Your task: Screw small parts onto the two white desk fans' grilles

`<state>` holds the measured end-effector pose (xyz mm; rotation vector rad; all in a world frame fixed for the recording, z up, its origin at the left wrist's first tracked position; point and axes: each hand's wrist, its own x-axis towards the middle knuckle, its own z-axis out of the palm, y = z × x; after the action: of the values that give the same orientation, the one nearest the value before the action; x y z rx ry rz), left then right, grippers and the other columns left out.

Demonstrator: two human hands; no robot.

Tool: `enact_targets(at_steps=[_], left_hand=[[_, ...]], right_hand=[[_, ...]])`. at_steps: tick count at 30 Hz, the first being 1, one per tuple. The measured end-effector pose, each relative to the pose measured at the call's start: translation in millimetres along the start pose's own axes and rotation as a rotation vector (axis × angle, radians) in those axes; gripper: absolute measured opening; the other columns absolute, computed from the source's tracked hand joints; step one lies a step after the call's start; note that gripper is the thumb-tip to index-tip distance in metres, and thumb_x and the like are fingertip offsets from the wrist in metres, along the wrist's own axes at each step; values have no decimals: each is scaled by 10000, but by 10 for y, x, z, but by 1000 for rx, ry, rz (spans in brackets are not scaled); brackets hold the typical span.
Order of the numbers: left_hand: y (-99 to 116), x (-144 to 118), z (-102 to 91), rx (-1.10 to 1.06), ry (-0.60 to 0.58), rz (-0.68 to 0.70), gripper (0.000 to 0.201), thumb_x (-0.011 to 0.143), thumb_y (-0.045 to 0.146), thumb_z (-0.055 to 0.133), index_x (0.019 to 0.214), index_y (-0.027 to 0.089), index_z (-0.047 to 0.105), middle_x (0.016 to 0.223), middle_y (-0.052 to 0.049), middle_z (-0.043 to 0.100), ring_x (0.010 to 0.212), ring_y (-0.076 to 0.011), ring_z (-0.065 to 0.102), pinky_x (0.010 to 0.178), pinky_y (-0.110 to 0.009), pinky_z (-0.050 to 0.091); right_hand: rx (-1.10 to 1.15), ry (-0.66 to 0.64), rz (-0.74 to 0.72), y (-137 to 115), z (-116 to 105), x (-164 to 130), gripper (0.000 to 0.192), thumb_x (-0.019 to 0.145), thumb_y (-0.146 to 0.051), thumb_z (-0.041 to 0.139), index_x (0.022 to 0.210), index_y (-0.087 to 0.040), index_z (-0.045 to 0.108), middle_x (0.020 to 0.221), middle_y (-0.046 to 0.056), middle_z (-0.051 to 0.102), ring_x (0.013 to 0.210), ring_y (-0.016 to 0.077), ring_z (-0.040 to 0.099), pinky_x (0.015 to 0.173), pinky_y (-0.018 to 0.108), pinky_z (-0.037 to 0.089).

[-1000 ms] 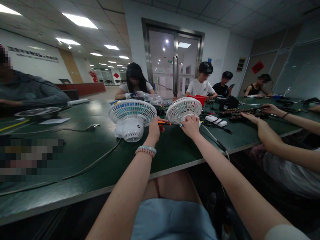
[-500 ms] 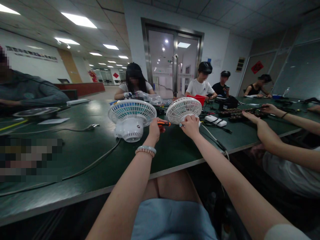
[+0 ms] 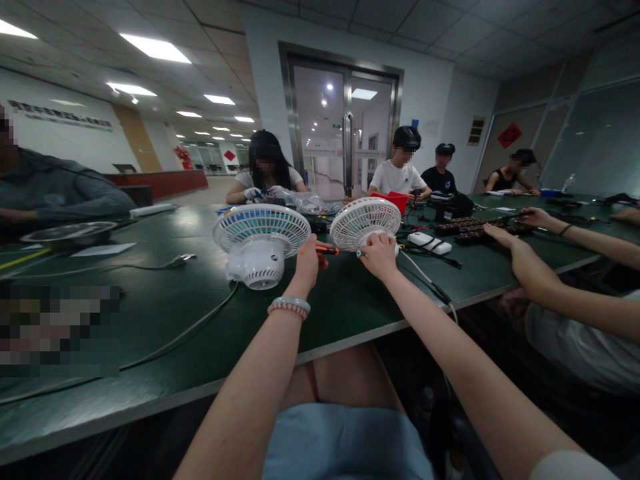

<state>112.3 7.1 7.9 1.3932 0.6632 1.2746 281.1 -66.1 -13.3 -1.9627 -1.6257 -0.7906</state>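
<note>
My left hand (image 3: 307,265) is closed around an orange-and-black handled tool (image 3: 328,251) that looks like a screwdriver, pointing right. Just left of that hand, a white electric fan (image 3: 257,260) lies with its round grille up and its motor housing toward me. A second white fan (image 3: 365,222) is tilted to the right of it. My right hand (image 3: 381,256) grips the back of this second fan, fingers bent over its housing. A small bluish piece shows by the fingertips; I cannot make out what it is.
Cords run across the green table (image 3: 165,313). A white power strip (image 3: 429,243) lies right of the fans, with a red bin (image 3: 395,200) behind. At right, a neighbour's hands (image 3: 505,237) touch dark parts (image 3: 463,228). Several people sit around the table.
The view has shifted slightly, so the scene sits a little lower and further left. Both hands keep their holds, and the fans stay in place.
</note>
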Motion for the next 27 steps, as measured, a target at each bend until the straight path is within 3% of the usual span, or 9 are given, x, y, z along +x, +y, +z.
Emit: enact_targets(at_steps=[5,10,14,17,20,27], left_hand=[[-7,-4,19,75,32,57,468,784,514,402,628,137,630,449,-34,544,336,-90,422,352,-208,307],[-1,-15,27,136,70,91,306,724,426,548,625,148,631,362,23,446,334,-78,383,358,-192,262],[49,-67,20,163,185,159,204,691,349,607,612,161,606,337,47,395,333,-86,372,360,-201,236],[94,-121,18,177,251,186,150,674,313,635,677,173,581,415,47,465,384,-99,450,388,-198,286],[111,-160,32,269,282,219,260,626,331,688,795,186,554,537,45,543,411,-94,501,407,-189,331],[44,-113,100,102,158,178,328,605,373,702,770,151,526,571,-3,605,494,-151,613,463,-230,474]], right_hand=[[9,11,-6,0,-3,-1,210,802,-381,521,866,-273,690,1014,70,514,1002,253,327,811,406,214],[-4,-9,-2,0,-21,-9,230,815,-385,499,864,-263,688,1030,76,509,1015,256,318,819,408,211],[-11,-19,-5,-1,-25,-7,233,818,-380,494,869,-261,687,1040,79,507,1016,259,316,820,411,210],[-6,-10,-1,2,-14,-2,225,811,-377,504,863,-259,689,1031,80,508,1011,258,319,818,410,210],[6,7,-5,6,-4,0,214,805,-369,514,854,-257,690,1013,78,512,1004,256,323,816,411,209],[-7,-6,3,1,-8,-10,220,808,-367,508,857,-251,689,1030,82,506,1009,260,317,819,413,209]])
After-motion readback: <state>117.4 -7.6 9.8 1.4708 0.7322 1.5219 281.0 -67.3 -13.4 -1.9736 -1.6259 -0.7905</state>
